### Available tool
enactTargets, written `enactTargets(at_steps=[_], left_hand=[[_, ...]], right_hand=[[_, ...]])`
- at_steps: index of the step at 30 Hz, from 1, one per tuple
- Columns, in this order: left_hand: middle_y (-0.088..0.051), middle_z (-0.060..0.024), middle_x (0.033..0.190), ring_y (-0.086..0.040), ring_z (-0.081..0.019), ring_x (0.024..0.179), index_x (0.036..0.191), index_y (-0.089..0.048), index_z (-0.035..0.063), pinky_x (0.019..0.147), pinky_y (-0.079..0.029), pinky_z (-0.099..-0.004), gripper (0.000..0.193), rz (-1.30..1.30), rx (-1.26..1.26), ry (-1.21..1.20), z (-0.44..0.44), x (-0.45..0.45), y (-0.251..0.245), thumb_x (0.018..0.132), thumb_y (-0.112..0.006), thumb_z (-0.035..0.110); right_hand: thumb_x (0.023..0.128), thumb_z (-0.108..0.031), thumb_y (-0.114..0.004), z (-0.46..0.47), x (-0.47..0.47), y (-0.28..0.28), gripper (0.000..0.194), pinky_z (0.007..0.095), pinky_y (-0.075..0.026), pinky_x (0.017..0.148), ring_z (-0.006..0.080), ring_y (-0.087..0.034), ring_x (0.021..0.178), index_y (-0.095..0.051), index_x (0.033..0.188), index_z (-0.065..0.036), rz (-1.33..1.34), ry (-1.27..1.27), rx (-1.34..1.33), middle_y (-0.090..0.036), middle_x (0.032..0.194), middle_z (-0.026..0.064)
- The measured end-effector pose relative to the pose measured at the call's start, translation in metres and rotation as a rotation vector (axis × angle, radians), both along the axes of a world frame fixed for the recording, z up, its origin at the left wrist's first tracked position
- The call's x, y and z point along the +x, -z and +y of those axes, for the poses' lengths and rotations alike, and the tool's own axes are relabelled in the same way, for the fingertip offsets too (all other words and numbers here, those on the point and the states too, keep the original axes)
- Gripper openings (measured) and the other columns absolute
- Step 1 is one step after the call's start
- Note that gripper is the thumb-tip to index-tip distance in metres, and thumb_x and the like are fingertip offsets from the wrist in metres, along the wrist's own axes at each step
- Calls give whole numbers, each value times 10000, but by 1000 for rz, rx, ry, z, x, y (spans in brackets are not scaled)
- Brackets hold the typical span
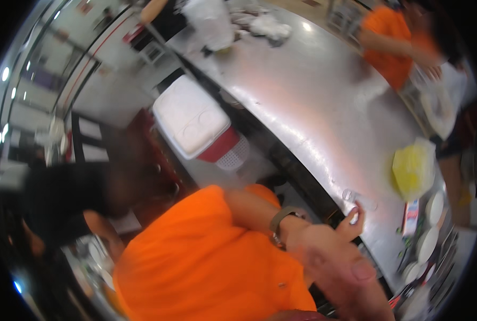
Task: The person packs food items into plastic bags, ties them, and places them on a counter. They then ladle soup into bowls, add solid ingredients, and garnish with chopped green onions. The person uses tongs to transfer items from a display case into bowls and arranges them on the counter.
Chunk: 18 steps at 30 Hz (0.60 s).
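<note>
My left hand (334,261), blurred and near the camera, reaches out from a wrist with a watch on an olive strap (280,224). Its thumbnail shows, but what its fingers do is unclear. Beyond it, my right hand (352,224) is at the edge of the steel table (302,80), its fingertips raised beside a small white thing (354,218); whether it grips this cannot be told. A clear plastic item (348,195) lies just past those fingertips. Farther right on the table stands a translucent bag with yellow contents (410,168).
White bowls (426,244) and a small printed box (410,218) line the table's right end. A red cooler with white lid (192,116) stands beside the table. One person in orange (386,44) is across it; another in black (66,200) bends at left. Bags lie at the far end.
</note>
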<state>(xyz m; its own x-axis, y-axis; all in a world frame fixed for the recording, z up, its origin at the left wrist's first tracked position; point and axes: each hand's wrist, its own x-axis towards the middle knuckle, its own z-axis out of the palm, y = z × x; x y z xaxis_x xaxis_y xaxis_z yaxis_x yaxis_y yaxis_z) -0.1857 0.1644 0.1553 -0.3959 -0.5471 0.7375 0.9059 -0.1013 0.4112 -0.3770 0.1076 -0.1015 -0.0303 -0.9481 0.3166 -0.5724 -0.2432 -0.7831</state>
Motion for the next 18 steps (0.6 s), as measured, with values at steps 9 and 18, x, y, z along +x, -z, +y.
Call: enactTargets(at_steps=[9, 18], left_hand=[[-666, -207, 1118, -639, -271, 1037, 1146, -637, -77, 915, -494, -330, 492, 259, -17, -50, 84, -31, -9, 1018, -495, 377], [-655, -175, 1157, -636, -235, 1044, 1189, -607, -56, 907, -494, -306, 521, 428, -87, 74, 104, -52, -6, 1041, -492, 430]], right_hand=[[951, -43, -584, 33, 65, 17, 142, 317, -521, 788, 210, -691, 836, -692, 972, 47, -117, -743, 215, -722, 879, 122], [949, -50, -591, 27, 91, -7, 139, 321, -524, 761, 240, -714, 826, -690, 997, 34, -6, -880, 203, -729, 898, 152]])
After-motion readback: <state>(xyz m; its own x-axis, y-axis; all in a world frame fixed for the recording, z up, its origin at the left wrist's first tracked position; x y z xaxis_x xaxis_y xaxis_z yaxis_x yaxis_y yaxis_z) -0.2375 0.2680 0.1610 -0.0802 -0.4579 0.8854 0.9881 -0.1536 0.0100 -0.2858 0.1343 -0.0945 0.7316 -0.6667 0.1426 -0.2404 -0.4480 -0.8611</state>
